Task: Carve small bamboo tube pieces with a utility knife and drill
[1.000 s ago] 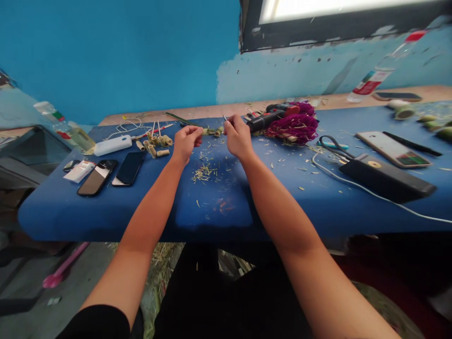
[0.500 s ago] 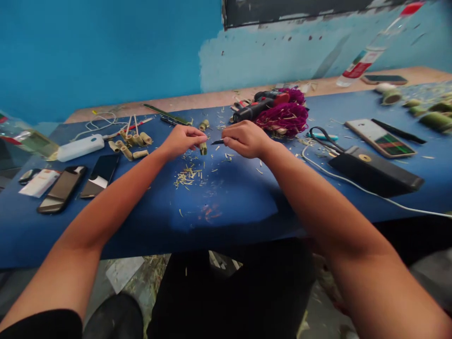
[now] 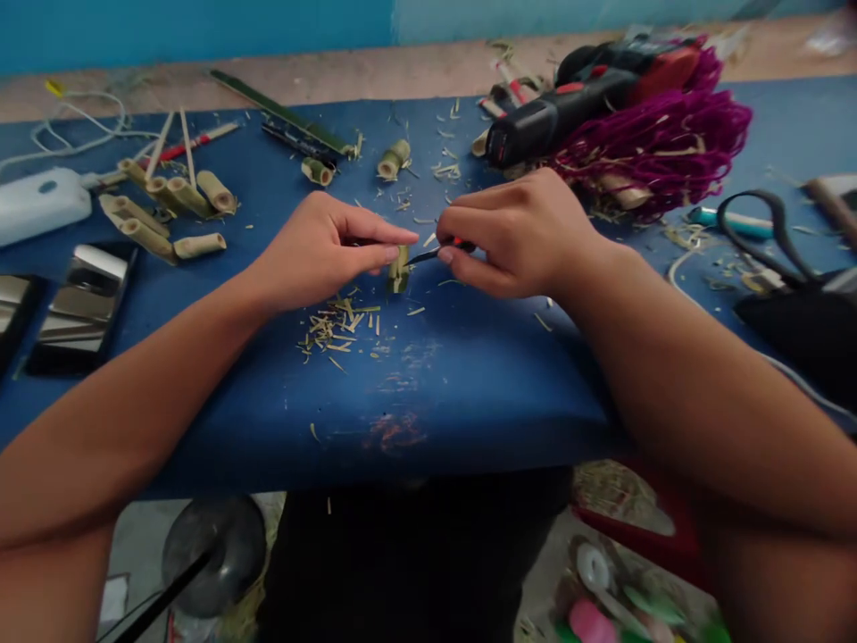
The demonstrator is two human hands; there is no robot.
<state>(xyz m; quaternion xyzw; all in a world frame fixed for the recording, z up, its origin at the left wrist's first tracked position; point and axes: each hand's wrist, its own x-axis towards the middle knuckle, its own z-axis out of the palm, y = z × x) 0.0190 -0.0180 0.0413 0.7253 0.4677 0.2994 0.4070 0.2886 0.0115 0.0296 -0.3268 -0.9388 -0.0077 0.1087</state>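
My left hand [image 3: 328, 246] pinches a short piece of bamboo [image 3: 398, 272] between thumb and fingers, low over the blue tabletop [image 3: 428, 375]. A knife [image 3: 423, 256] is gripped in my right hand [image 3: 512, 234], its dark blade pointing left and meeting the bamboo's right side. Part of the knife's handle is hidden by my fingers. Thin bamboo shavings [image 3: 338, 326] lie in a small heap just below my left hand. Beyond my hands stands another short bamboo piece [image 3: 394, 161].
Several cut bamboo tubes [image 3: 180, 192] lie at the left, near two phones [image 3: 84, 308] and a white device [image 3: 44, 205]. A power drill [image 3: 562, 112] rests against purple netting [image 3: 669, 143] at the back right. A black strapped case [image 3: 803, 313] sits at the right edge.
The view has tipped down and come closer to the table. My left hand still holds the bamboo; the knife in my right hand now meets its side.
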